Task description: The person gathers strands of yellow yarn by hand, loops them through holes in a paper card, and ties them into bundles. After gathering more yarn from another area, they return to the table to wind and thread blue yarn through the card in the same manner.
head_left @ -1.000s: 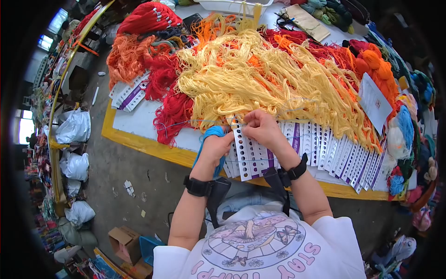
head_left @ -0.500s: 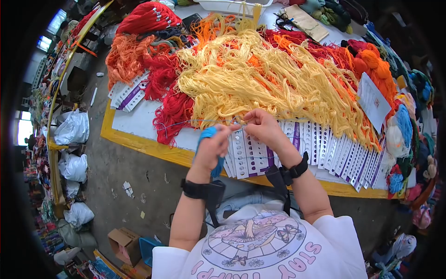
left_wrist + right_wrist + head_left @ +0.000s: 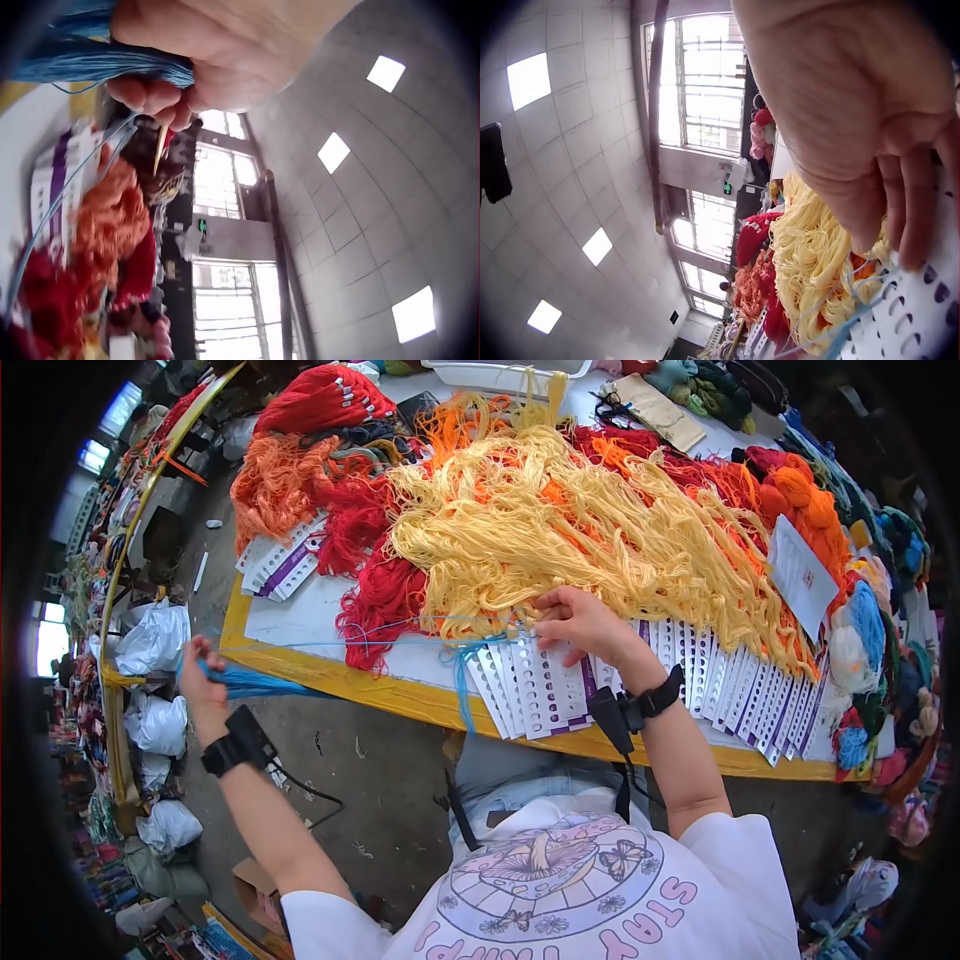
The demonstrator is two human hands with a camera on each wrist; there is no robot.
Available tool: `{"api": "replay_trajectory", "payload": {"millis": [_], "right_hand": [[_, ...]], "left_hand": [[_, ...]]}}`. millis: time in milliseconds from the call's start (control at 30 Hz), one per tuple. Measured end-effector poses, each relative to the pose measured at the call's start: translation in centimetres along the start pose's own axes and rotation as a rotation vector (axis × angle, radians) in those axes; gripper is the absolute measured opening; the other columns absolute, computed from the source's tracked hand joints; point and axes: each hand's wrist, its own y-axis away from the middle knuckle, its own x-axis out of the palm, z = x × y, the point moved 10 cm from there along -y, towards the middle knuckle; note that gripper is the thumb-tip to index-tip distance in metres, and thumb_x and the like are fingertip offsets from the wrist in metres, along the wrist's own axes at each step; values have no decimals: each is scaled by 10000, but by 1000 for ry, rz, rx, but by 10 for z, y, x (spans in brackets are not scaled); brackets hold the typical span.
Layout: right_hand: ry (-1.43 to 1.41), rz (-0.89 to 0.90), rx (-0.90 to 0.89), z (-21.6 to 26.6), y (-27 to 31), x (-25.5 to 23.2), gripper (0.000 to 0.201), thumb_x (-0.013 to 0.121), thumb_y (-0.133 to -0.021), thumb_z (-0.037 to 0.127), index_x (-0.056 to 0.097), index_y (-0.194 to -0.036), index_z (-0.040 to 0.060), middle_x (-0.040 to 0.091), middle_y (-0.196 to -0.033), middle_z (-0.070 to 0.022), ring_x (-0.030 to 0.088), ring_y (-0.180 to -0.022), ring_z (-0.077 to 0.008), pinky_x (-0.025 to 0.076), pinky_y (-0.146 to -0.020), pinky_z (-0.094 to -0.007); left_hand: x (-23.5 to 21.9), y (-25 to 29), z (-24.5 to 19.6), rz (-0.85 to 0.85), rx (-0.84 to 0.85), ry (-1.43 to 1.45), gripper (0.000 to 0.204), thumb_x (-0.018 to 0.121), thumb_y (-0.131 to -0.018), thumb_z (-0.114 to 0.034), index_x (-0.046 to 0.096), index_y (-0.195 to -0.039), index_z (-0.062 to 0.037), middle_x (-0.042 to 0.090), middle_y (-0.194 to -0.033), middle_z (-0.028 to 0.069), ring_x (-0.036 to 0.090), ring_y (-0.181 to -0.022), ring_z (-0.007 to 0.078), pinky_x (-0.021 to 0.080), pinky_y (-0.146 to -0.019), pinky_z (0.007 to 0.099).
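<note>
Out past the table's left edge, the left hand (image 3: 203, 685) grips a blue yarn bundle (image 3: 265, 682); in the left wrist view its fingers curl round the blue strands (image 3: 101, 61). Thin blue threads stretch from there to the white punched cards (image 3: 545, 690) at the front edge, where a blue tuft (image 3: 462, 670) hangs. Above those cards is the right hand (image 3: 590, 628), fingers loosely bent. The right wrist view shows the right hand (image 3: 855, 112) beside the card holes (image 3: 904, 322) and blue thread; whether its fingertips pinch anything cannot be told.
Pale yellow yarn (image 3: 540, 530) covers the middle of the table, with red yarn (image 3: 372, 600) and orange yarn (image 3: 275, 490) to its left. More cards (image 3: 285, 565) lie at the left. A white tray (image 3: 500, 374) stands at the back; a paper sheet (image 3: 802, 572) leans at right.
The left hand has moved far left from the cards with the blue bundle, drawing threads out across the table. The right hand has shifted slightly right, its fingers more spread.
</note>
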Motion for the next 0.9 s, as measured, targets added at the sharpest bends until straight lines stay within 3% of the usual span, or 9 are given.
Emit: {"api": "replay_trajectory", "payload": {"millis": [133, 233, 333, 567, 633, 733, 767, 833, 900], "right_hand": [[549, -287, -264, 26, 3, 5, 225, 606, -732, 118, 569, -934, 26, 580, -858, -64, 591, -684, -149, 467, -542, -276], [843, -420, -532, 60, 13, 30, 166, 601, -693, 138, 603, -838, 59, 596, -819, -95, 576, -629, -220, 460, -607, -318], [735, -345, -662, 79, 9, 27, 135, 588, -739, 154, 591, -826, 51, 593, -740, -60, 576, -624, -182, 454, -575, -297], [-444, 176, -224, 98, -6, 28, 130, 581, -803, 180, 547, -868, 72, 537, -653, 22, 511, -591, -26, 350, -422, -151], [-107, 411, -275, 92, -8, 74, 162, 608, -778, 163, 544, -904, 84, 545, -687, 6, 528, -620, -61, 399, -455, -188], [1012, 350, -764, 78, -3, 139, 287, 677, -650, 159, 569, -899, 65, 559, -832, -106, 575, -718, -257, 457, -604, -357], [1279, 356, -721, 67, -8, 154, 233, 655, -667, 195, 579, -846, 66, 557, -865, -119, 570, -735, -297, 454, -619, -380], [1384, 531, -720, 57, -12, 176, 200, 637, -682, 204, 559, -790, 54, 554, -843, -118, 562, -700, -292, 449, -611, -381], [1128, 628, -700, 63, -17, 177, 170, 623, -696, 188, 543, -752, 49, 557, -805, -118, 556, -681, -288, 446, -607, -375]], "left_hand": [[-41, 34, -68, -465, 357, -427, 337, 401, -900, -315, 529, -1067, -52, 580, -944, 58, 448, -553, 82, 416, -564, 224], [-26, 54, -55, -238, 356, -215, 360, 372, -912, -329, 513, -1066, -36, 566, -1079, 90, 442, -529, 70, 426, -577, 230], [2, 96, -36, -159, 335, -128, 366, 376, -916, -334, 502, -1058, -21, 593, -954, 76, 387, -465, 46, 400, -534, 214], [-11, 147, 29, -240, 223, 91, 333, 404, -912, -322, 521, -1015, -28, 570, -762, 30, 363, -466, 48, 344, -498, 208], [-20, 156, 41, -263, 196, 136, 335, 423, -906, -324, 524, -1033, -31, 568, -770, 27, 359, -472, 51, 349, -514, 210], [-13, 169, 52, -254, 153, 160, 329, 427, -904, -325, 530, -1014, -33, 554, -740, 23, 357, -466, 54, 345, -505, 209], [-6, 174, 51, -220, 166, 146, 327, 428, -904, -324, 531, -1010, -33, 552, -735, 25, 357, -463, 55, 342, -501, 207], [15, 187, 48, -149, 192, 116, 324, 429, -904, -322, 533, -1003, -32, 549, -724, 29, 357, -458, 57, 337, -491, 202], [64, 212, 45, 46, 147, 59, 334, 408, -910, -338, 543, -919, -32, 548, -694, 38, 377, -469, 47, 321, -467, 181]]}}
